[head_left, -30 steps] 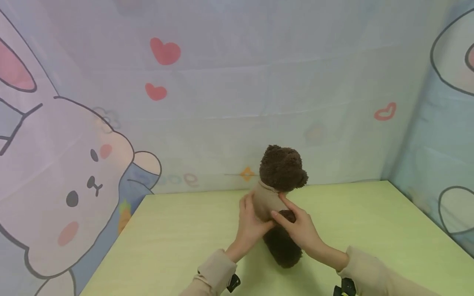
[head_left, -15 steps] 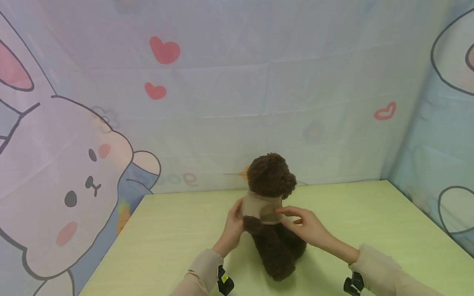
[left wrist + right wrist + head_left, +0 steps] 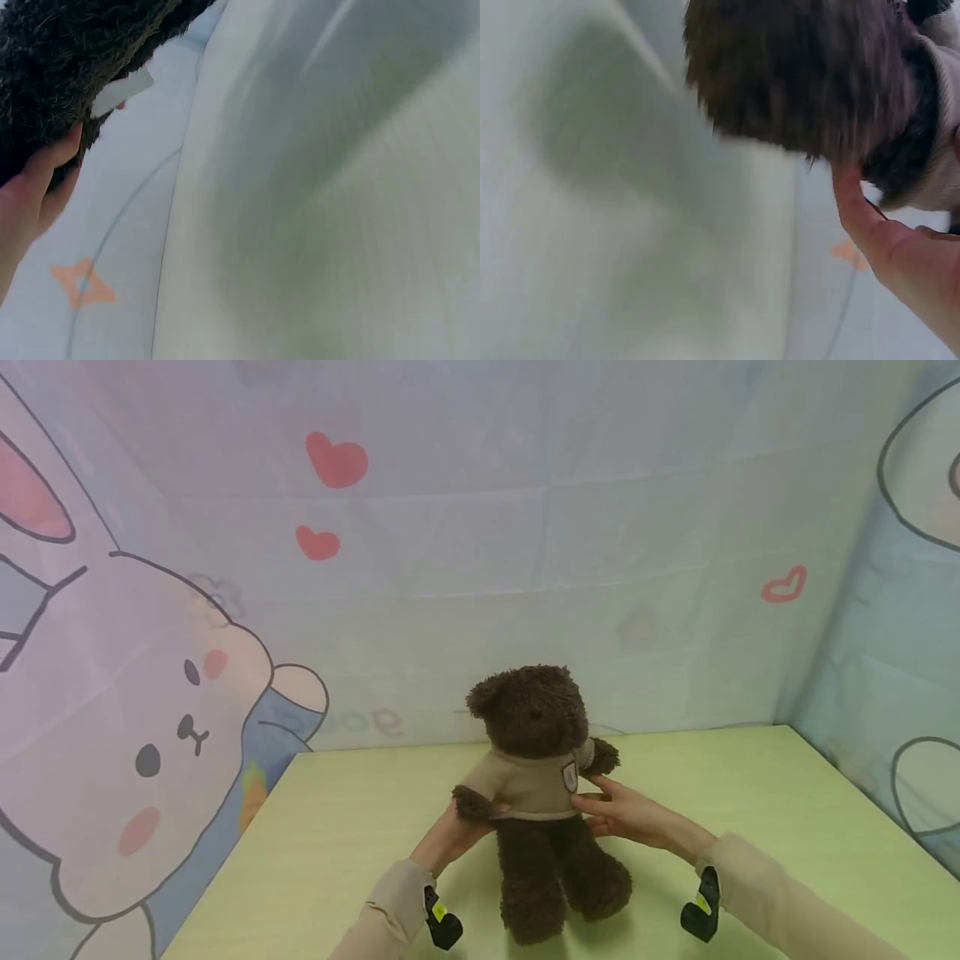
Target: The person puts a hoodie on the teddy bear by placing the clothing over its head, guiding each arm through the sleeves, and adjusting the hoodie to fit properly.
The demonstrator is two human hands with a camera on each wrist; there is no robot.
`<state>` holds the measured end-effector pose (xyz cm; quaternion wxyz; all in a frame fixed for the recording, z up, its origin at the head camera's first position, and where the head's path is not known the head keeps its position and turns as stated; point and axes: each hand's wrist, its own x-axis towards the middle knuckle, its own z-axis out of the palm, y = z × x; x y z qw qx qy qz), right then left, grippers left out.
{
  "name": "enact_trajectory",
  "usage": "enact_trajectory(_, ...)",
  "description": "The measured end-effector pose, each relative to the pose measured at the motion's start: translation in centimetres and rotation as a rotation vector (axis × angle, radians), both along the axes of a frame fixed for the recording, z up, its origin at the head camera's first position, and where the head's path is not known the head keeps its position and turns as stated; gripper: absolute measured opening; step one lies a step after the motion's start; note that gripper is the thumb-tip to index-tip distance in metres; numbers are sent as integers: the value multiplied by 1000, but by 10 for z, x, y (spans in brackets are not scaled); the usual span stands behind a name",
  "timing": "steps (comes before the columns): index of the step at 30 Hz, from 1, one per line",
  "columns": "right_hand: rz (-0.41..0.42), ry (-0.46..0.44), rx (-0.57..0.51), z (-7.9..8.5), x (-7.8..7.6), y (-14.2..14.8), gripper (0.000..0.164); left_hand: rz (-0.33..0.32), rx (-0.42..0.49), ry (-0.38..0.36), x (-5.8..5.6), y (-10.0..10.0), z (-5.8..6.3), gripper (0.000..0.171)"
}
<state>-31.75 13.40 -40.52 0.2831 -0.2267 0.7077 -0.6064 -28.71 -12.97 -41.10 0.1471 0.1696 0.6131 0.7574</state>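
Note:
A dark brown teddy bear (image 3: 532, 714) in a beige shirt (image 3: 528, 785) with a small badge is upright at the middle of the head view, its front towards me. My left hand (image 3: 453, 831) grips its side at waist height, partly hidden behind the bear's arm. On the other side, my right hand (image 3: 626, 814) holds the waist, thumb on the shirt's front and fingers partly hidden behind. The legs (image 3: 532, 893) hang down, with shadow on the table below. In the left wrist view a white tag (image 3: 120, 91) sticks out from the fur.
A pale yellow-green table (image 3: 360, 827) lies beneath the bear. Behind it hangs a cloth backdrop (image 3: 450, 568) printed with hearts and a large rabbit, and it continues along the sides. Black devices (image 3: 442, 918) are strapped to both wrists.
The teddy bear has been turned from its back and side until its front faces me. My hands have shifted from its back to grip both sides of the waist.

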Motion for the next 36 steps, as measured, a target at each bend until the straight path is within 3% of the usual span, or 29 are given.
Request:
enact_trajectory(2, 24, -19, -23, -3, 1, -3, 88, -35, -11, 22, -5, -4, -4, 33)
enact_trajectory(4, 29, -22, -45, -6, 2, -6, 89, -26, -11, 42, -9, -4, -5, 31)
enact_trajectory(6, -8, -5, -54, -8, 2, -8, 90, 39, -82, 58, -10, -5, -5, 31)
enact_trajectory(10, -128, 75, -23, -10, 1, -10, 88, 171, -259, 78, -10, -3, -1, 52)
enact_trajectory(13, -181, 134, 19, -13, -1, -13, 82, 200, -318, 61, -8, -3, 0, 63)
enact_trajectory(20, -222, 137, 58, -23, -4, -23, 79, 233, -130, -76, -8, -9, 0, 80)
enact_trajectory(24, -246, 116, 53, -28, -7, -26, 81, 259, -36, -153, -8, -8, -1, 81)
enact_trajectory(29, -288, 94, 64, -35, -10, -23, 83, 241, -72, -165, -10, 0, -6, 68)
enact_trajectory(32, -301, 96, 81, -38, -11, -18, 86, 227, -125, -171, -12, 4, -10, 70)
enact_trajectory(36, -302, 98, 105, -43, -10, -12, 89, 196, -126, -211, -12, 10, -15, 69)
